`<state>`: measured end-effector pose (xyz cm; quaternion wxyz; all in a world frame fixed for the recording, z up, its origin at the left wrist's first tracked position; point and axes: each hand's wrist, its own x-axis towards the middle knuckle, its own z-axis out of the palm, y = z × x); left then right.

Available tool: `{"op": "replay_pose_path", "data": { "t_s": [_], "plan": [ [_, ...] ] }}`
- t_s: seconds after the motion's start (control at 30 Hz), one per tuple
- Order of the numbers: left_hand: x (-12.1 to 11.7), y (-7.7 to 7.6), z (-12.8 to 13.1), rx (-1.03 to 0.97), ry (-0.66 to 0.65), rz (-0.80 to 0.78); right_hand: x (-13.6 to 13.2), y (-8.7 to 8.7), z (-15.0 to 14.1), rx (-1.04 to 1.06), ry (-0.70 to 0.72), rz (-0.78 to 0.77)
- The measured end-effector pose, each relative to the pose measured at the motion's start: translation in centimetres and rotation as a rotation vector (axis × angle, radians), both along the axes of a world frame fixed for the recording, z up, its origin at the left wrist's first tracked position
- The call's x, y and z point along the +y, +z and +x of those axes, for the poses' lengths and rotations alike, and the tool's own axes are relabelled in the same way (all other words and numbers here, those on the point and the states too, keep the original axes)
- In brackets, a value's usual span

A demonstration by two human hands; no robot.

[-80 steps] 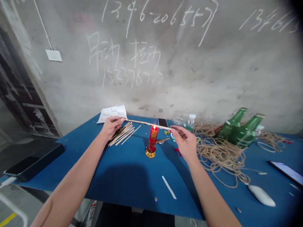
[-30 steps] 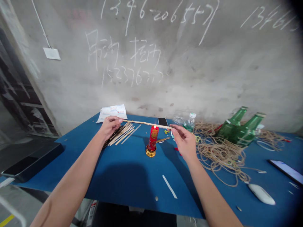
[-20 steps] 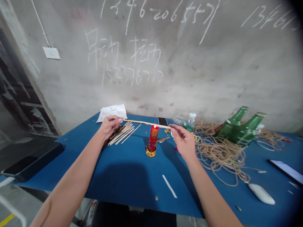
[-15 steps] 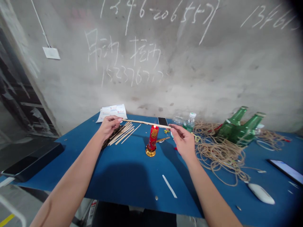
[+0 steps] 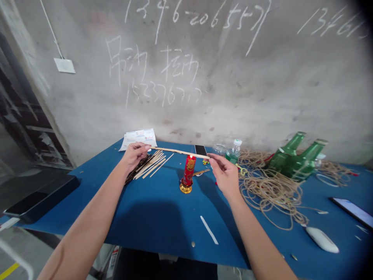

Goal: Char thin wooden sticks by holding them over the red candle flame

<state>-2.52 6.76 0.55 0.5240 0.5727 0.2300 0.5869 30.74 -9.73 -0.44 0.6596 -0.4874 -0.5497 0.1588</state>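
A thin, slightly bent bamboo strip [image 5: 171, 150] stretches between my two hands. My left hand [image 5: 134, 154] pinches its left end, and my right hand [image 5: 224, 171] pinches the other end between thumb and fingers. Under the right part of the strip stands a red candle [image 5: 189, 171] in a gold holder [image 5: 185, 189]. Its lit flame glows at or just below the strip; whether it touches I cannot tell. Beside my left hand lies a pile of strips [image 5: 150, 165], some pale, some dark, partly hidden by my wrist.
Right of my right hand spreads a tangle of brown cord [image 5: 271, 190], with green glass bottles [image 5: 305, 157] behind it. A dark box [image 5: 40, 196] sits at the left edge. Papers [image 5: 140, 139] lie at the back, a phone [image 5: 352, 210] and a white mouse-shaped object [image 5: 322, 239] at right.
Both hands and the strip stay in nearly the same place above the candle. The whole view has shifted very slightly.
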Motion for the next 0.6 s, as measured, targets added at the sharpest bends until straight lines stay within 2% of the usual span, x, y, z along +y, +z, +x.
{"op": "replay_pose_path", "data": {
  "t_s": [0.6],
  "plan": [
    [-0.19,0.04,-0.22,-0.001,-0.014,0.033,-0.1,0.09,-0.46,0.026,0.019,0.006]
  ]
}}
